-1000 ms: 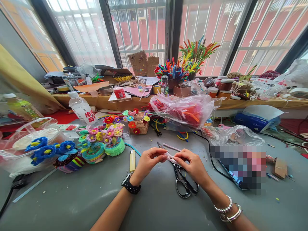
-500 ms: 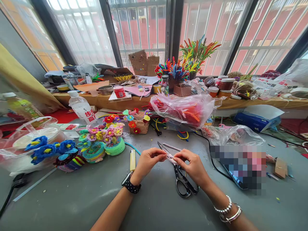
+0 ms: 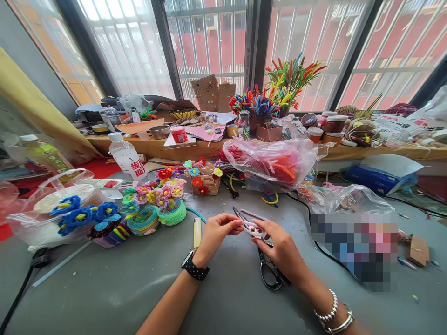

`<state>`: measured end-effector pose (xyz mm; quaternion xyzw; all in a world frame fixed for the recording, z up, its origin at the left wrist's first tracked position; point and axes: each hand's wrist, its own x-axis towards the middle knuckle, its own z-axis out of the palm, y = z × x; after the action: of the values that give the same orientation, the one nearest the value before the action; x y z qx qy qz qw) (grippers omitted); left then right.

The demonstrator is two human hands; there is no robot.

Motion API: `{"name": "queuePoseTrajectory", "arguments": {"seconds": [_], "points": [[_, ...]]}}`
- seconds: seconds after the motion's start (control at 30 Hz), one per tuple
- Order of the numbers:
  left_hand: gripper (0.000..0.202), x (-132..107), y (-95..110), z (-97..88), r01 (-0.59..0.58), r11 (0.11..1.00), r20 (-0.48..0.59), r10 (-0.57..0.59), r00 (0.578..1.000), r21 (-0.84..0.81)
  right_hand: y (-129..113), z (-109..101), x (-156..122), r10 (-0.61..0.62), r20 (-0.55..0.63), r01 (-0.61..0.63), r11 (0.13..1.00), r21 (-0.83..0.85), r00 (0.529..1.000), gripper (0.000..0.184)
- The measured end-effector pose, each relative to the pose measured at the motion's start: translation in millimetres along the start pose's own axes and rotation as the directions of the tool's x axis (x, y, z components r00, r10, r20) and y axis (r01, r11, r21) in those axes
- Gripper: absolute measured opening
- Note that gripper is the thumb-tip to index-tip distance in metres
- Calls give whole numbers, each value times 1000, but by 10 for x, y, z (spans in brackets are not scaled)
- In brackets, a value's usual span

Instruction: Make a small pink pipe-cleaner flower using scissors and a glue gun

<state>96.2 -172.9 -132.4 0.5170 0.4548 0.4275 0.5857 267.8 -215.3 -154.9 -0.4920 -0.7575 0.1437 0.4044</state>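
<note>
My left hand [image 3: 221,228] is closed in a pinch on a small pale pink piece of fuzzy pipe cleaner, mostly hidden by the fingertips. To its right, my right hand [image 3: 279,244] has thumb and index finger apart, above black-handled scissors [image 3: 268,277]. The scissors lie on the table beneath both hands, blades pointing away and pivot visible between the fingers. A pale pipe cleaner length [image 3: 253,214] lies just behind the blades. Left of my left hand is a cream-coloured lighter [image 3: 197,232].
Pipe-cleaner flowers in coiled pots [image 3: 172,211] and a blue-flowered pot [image 3: 108,230] stand left. Behind are a small woven basket [image 3: 206,181] and a plastic bag of pipe cleaners [image 3: 272,160]. A black cable [image 3: 309,214] runs right, beside a blurred patch.
My right thumb and index finger have spread from a pinch, uncovering the scissors' pivot. My left hand keeps its pinch. The whole view has shifted slightly.
</note>
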Motion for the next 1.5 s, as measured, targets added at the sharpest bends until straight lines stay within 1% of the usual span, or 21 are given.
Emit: {"name": "queuePoseTrajectory", "arguments": {"seconds": [0.13,0.3,0.43,0.57,0.67,0.73,0.77,0.8,0.83,0.9,0.93,0.97,1.0,1.07,1.13,1.2,1.23,1.27,1.33,1.4,1.5], "points": [[22,-6,6,11,0,1000,-2,0,1000,-11,0,-18,3,19,-19,-19,999,-34,1000,33],[20,-13,18,15,-7,1000,7,7,1000,-19,22,-47,6,45,-31,-46,998,-36,998,27],[20,-15,22,17,-8,1000,15,8,1000,-21,32,-39,-5,11,-29,-12,999,-31,1000,22],[20,-9,1,16,8,1000,7,-8,1000,-11,34,-34,-20,-39,-3,38,996,-83,999,22],[21,0,-30,0,-2,999,20,1,1000,44,42,-44,-23,-44,15,45,992,-114,999,25],[20,2,-47,-14,-77,982,44,70,997,175,52,-51,-17,-48,31,52,989,-136,998,26],[19,0,-51,-18,-155,947,57,145,988,282,58,-50,-13,-53,46,59,986,-154,998,27],[18,-5,-54,-18,-255,880,84,242,967,400,64,-47,-8,-61,64,71,982,-175,996,27],[16,-13,-56,-12,-363,780,137,343,929,510,70,-40,-2,-71,82,86,977,-196,994,27],[16,-38,-64,17,-550,543,302,480,823,635,76,-20,6,-92,115,117,966,-229,989,28],[20,-53,-73,37,-610,448,386,497,778,653,74,-11,9,-100,128,129,963,-239,987,28],[24,-67,-87,57,-648,381,455,484,748,660,70,-5,14,-105,135,136,960,-244,985,29],[29,-80,-107,74,-663,334,503,453,736,670,63,-4,20,-107,140,139,960,-242,984,29],[36,-96,-152,94,-648,261,539,384,750,716,54,-20,46,-112,153,143,968,-207,982,27],[38,-96,-189,90,-615,185,537,341,772,767,66,-50,95,-121,170,147,978,-148,978,24],[32,-87,-203,74,-574,121,508,343,790,810,119,-68,162,-98,155,120,983,-139,983,21],[28,-81,-202,66,-547,106,481,359,800,830,162,-67,195,-62,127,83,981,-173,990,20],[25,-74,-196,59,-516,106,444,384,810,850,212,-59,224,-16,81,34,972,-230,997,19],[22,-62,-183,51,-455,147,355,435,827,879,319,-23,260,73,16,-62,928,-366,997,16],[20,-51,-179,48,-415,210,282,468,838,885,407,20,265,126,13,-105,876,-470,992,13],[17,-28,-193,48,-410,290,245,469,849,865,465,69,246,161,24,-124,839,-530,987,10]]}}
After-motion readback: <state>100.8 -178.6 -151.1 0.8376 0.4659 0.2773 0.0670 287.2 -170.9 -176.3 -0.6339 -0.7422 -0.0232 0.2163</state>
